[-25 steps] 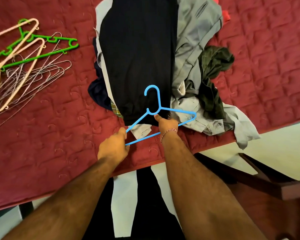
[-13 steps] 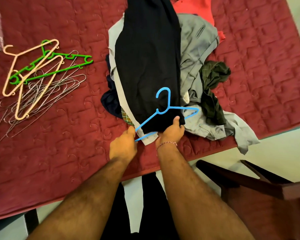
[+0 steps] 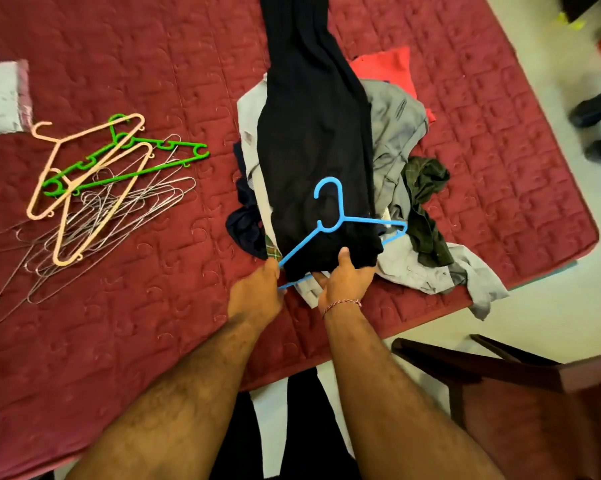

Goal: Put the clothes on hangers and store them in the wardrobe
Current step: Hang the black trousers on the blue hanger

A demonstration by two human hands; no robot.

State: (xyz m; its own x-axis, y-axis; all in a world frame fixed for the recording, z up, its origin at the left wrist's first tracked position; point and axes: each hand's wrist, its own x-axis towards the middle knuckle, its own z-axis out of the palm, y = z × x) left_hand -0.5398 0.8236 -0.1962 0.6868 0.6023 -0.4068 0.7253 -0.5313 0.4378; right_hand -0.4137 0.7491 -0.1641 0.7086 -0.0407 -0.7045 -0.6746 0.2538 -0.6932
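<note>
A long black garment (image 3: 313, 140) lies lengthwise on top of a clothes pile on the red quilted bed (image 3: 146, 323). A blue plastic hanger (image 3: 337, 223) lies over its near end. My left hand (image 3: 257, 292) grips the hanger's left corner. My right hand (image 3: 346, 282) grips the near hem of the black garment, thumb on top and fingers beneath the cloth. The hanger's lower bar is partly hidden by the fabric and my right hand.
Grey shirts (image 3: 396, 133), a dark green garment (image 3: 425, 202) and a red cloth (image 3: 385, 64) lie in the pile. Spare hangers, peach (image 3: 84, 188), green (image 3: 126, 164) and several wire ones (image 3: 94, 233), lie at left. A dark wooden chair (image 3: 521, 393) stands at right near the bed edge.
My right hand left the hanger's neck and took hold of the black garment's near hem. My view pulled back, showing more of the bed.
</note>
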